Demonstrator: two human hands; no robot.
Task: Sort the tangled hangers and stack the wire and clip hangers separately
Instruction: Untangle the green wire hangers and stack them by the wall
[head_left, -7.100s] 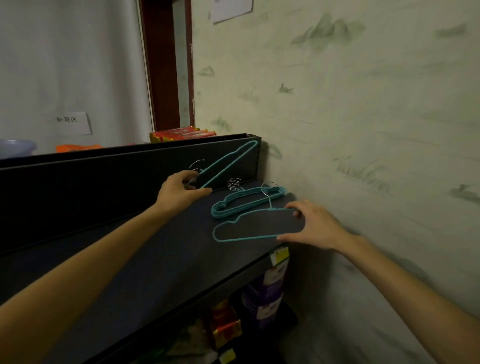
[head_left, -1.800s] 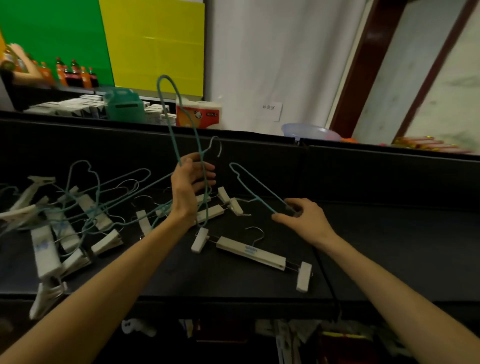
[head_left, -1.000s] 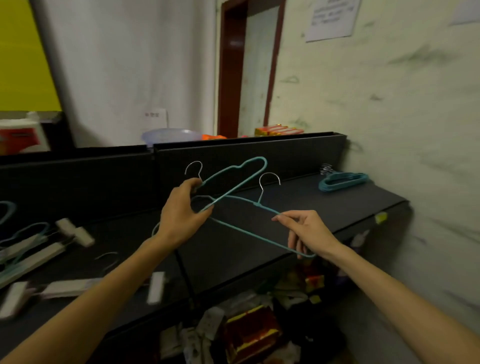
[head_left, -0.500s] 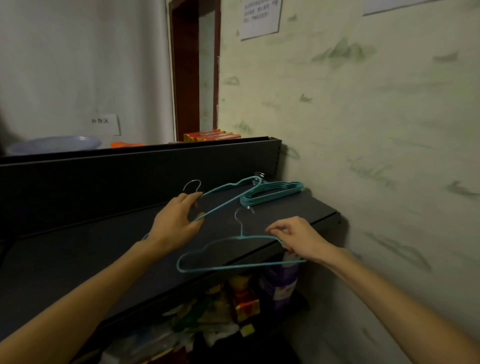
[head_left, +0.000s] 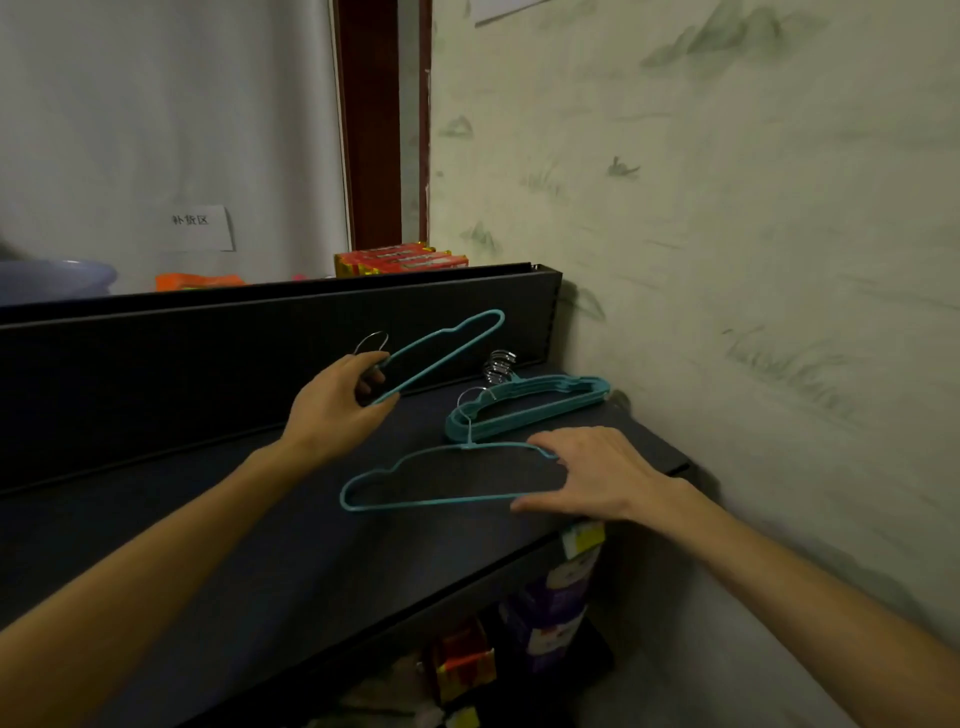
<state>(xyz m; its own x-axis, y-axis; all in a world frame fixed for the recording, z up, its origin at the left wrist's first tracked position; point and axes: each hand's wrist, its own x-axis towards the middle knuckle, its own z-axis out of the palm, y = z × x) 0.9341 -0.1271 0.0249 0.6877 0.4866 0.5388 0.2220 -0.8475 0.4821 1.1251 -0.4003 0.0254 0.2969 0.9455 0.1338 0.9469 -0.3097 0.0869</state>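
The right hand (head_left: 592, 475) lies over the right end of a teal wire hanger (head_left: 441, 480) that lies flat on the dark counter (head_left: 260, 545). Its fingers are mostly straight, the fingertips on the hanger's upper wire and the thumb against the lower bar, so it reads as pressing or sliding the hanger more than gripping it. Just beyond that hand, toward the wall, sits the stack (head_left: 524, 405) of teal hangers, their metal hooks bunched at its far left side. The flat hanger's own hook reaches up to the stack's near edge.

The left hand (head_left: 335, 410) is raised above the counter, to the left of the stack, with its fingers curled round a second hanger (head_left: 441, 353) near the neck. That hanger's body angles up and away to the right of the hand, and its steel hook shows above the fingers.

These hangers look light and thin, coated wire with some spring in it, so they should lift with little force but will flex if taken by one end. The coating probably gives a fair hold. The neck, just under the hook, seems the best place to take one, since it balances there and keeps the hook pointed for stacking. Hooks are the likely snag, catching on the bunched hooks of the stack. No clip hangers are in view here.
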